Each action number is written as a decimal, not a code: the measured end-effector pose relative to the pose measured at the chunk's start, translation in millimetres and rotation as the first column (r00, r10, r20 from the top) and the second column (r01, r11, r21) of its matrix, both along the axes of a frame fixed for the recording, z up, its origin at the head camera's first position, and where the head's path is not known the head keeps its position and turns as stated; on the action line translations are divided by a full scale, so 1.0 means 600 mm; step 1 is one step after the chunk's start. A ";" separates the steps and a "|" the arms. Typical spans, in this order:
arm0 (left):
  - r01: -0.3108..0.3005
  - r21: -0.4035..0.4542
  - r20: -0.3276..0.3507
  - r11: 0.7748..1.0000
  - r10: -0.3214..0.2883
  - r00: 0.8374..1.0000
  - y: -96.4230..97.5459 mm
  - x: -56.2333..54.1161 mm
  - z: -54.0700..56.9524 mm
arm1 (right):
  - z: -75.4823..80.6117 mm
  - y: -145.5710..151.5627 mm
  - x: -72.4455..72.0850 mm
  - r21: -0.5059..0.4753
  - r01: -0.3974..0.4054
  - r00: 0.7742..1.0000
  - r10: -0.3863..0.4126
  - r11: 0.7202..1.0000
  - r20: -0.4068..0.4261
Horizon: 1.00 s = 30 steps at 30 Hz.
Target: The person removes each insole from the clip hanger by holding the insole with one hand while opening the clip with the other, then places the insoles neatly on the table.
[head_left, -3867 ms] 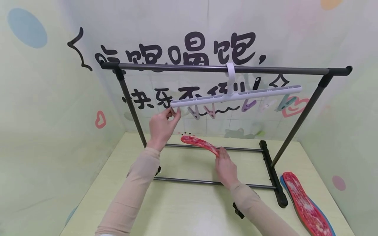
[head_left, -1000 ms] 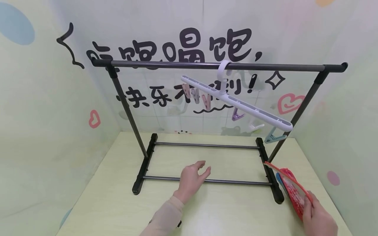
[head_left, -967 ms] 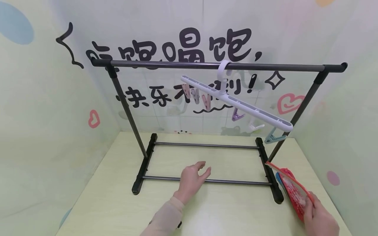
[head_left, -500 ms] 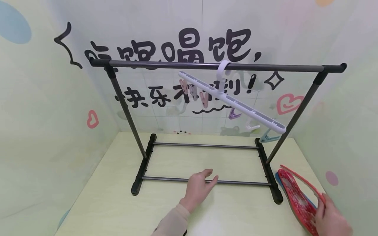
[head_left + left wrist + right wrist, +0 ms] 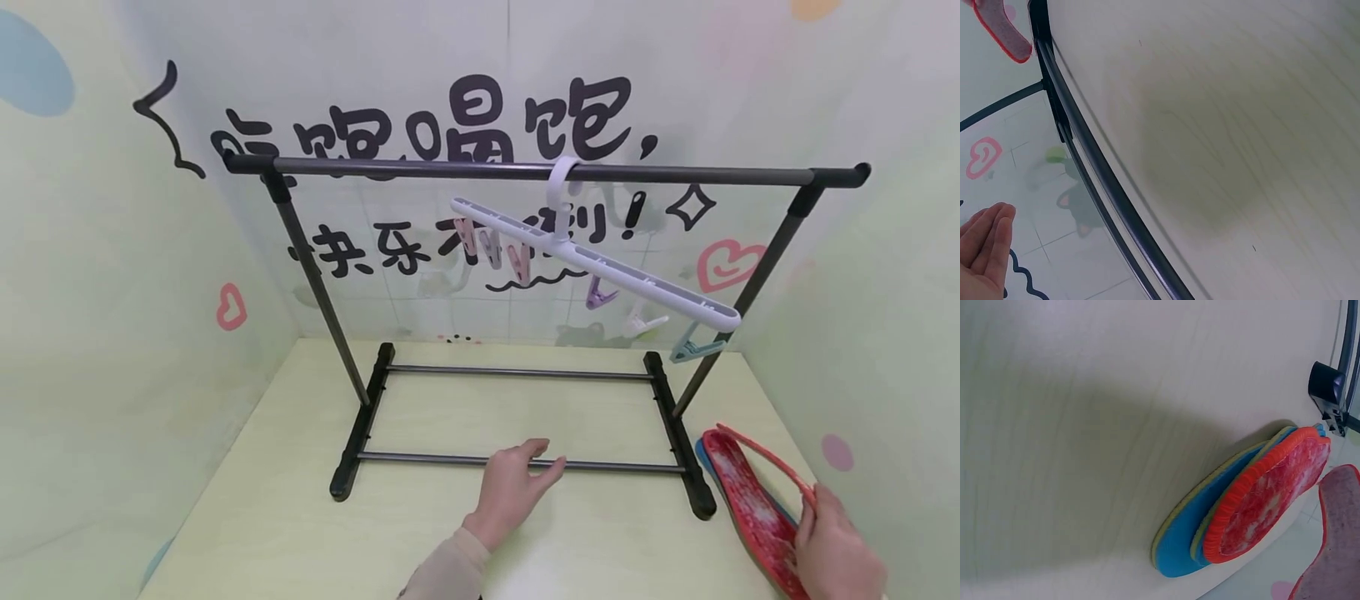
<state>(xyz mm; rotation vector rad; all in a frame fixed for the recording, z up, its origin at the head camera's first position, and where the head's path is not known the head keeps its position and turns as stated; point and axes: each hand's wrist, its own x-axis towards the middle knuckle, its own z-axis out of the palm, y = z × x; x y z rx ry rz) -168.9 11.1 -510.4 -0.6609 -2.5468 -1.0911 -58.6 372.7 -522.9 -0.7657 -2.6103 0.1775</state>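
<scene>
My right hand (image 5: 836, 542) pinches one end of a thin, curved insole (image 5: 772, 458) with a red edge; its greyish-pink underside shows in the right wrist view. The held insole (image 5: 1335, 537) is tilted over a small pile on the table's right side. On top of that pile lies a red-and-white patterned insole (image 5: 1272, 494), with blue insoles (image 5: 1179, 544) under it. My left hand (image 5: 513, 487) holds nothing; its fingers are loosely bent and thumb apart, overlapping the rack's front lower bar in the head view.
A dark metal rack (image 5: 420, 169) stands on the pale table (image 5: 285, 533). From its top bar hangs a lilac hanger (image 5: 630, 279), slanting toward me at the right, with several clips (image 5: 517, 262) below it. Printed walls (image 5: 90, 333) enclose the back and sides.
My left hand has come down from the hanger's left-end clip to the front bar. My right hand has carried the insole rightward to the pile. The hanger has swung round, right end nearer.
</scene>
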 end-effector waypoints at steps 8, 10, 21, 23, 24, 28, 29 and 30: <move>-0.002 -0.001 -0.030 1.000 0.002 1.000 0.006 0.003 0.000 | -0.021 0.004 0.010 0.007 -0.069 0.998 0.068 0.998 0.017; 0.003 0.002 -0.033 1.000 -0.003 0.999 0.008 0.004 0.001 | -0.030 0.005 0.014 -0.005 -0.101 0.992 0.101 0.995 0.073; 0.008 -0.003 -0.020 1.000 -0.008 1.000 0.011 0.003 0.005 | -0.055 0.020 0.026 -0.139 -0.177 0.898 0.218 0.974 0.382; 0.010 -0.004 -0.019 1.000 -0.010 1.000 0.010 0.003 0.005 | -0.052 0.018 0.024 -0.169 -0.158 0.879 0.216 0.973 0.425; 0.012 -0.005 -0.018 1.000 -0.012 1.000 0.010 0.003 0.005 | -0.051 0.017 0.023 -0.180 -0.151 0.874 0.217 0.972 0.436; 0.019 -0.003 -0.020 1.000 -0.019 1.000 0.010 0.004 0.005 | -0.047 0.011 0.021 -0.208 -0.130 0.869 0.213 0.969 0.447; 0.021 -0.002 -0.020 1.000 -0.021 1.000 0.011 0.005 0.005 | -0.047 0.009 0.021 -0.212 -0.126 0.874 0.209 0.969 0.439; 0.024 -0.004 -0.019 1.000 -0.024 1.000 0.011 0.005 0.004 | -0.047 0.008 0.021 -0.216 -0.125 0.879 0.209 0.968 0.429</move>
